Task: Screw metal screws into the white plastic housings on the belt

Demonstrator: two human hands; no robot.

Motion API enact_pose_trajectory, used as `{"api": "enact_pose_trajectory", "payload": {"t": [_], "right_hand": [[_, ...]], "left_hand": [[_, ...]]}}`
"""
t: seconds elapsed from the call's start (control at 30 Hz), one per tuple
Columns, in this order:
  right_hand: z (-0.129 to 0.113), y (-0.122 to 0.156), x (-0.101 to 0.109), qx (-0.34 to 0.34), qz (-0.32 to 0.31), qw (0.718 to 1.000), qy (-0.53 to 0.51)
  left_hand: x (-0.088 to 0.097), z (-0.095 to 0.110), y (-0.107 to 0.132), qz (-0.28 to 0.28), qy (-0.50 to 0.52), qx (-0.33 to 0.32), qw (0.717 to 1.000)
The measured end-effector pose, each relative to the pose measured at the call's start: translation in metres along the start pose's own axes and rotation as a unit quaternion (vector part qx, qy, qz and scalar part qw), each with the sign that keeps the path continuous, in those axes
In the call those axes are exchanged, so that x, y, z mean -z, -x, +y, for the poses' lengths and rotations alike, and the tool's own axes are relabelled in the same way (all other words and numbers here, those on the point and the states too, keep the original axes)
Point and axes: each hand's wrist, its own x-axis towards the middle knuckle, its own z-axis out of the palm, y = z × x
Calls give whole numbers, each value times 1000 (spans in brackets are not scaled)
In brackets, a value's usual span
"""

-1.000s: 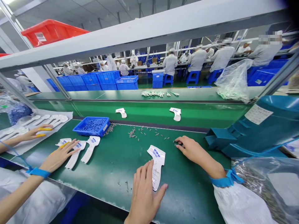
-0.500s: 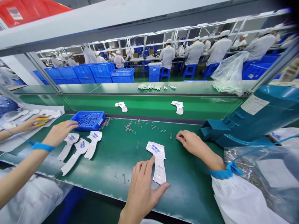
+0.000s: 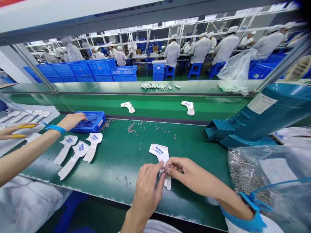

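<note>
A white plastic handle shell with blue pieces in its upper end lies on the green bench in front of me. Over its lower half, my left hand has thumb and forefinger drawn together, their tips meeting the other hand's. From the right, my right hand pinches a tiny metal part, mostly covered by the fingertips. What the left fingertips grip is hidden. Loose small metal parts are scattered on the bench beyond the shell.
A co-worker's hand reaches into a blue tray of small blue pieces. Nearby lie three more shells. Two shells rest on the green strip behind. A teal bin and a clear bag of metal parts stand right.
My right hand has moved from the scattered metal parts to the shell, beside my left hand. My left thumb and forefinger have closed together. The co-worker's hand has moved into the blue tray.
</note>
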Motion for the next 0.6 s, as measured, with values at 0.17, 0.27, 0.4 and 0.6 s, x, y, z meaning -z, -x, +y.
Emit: {"api": "enact_pose_trajectory", "payload": {"t": [0.17,0.27,0.4,0.6], "right_hand": [[3,-1,2,-6,6,1000,-4],[2,1,2,-7,4,1000,-12],[-2,2,-2,12,15,998,-58],[-3,-1,1,35,23,999,6]], "left_hand": [[0,3,-1,20,-2,-41,999],[-1,5,-2,38,1,-40,999],[-6,7,-1,75,29,53,995],[-8,9,4,69,50,100,991]]}}
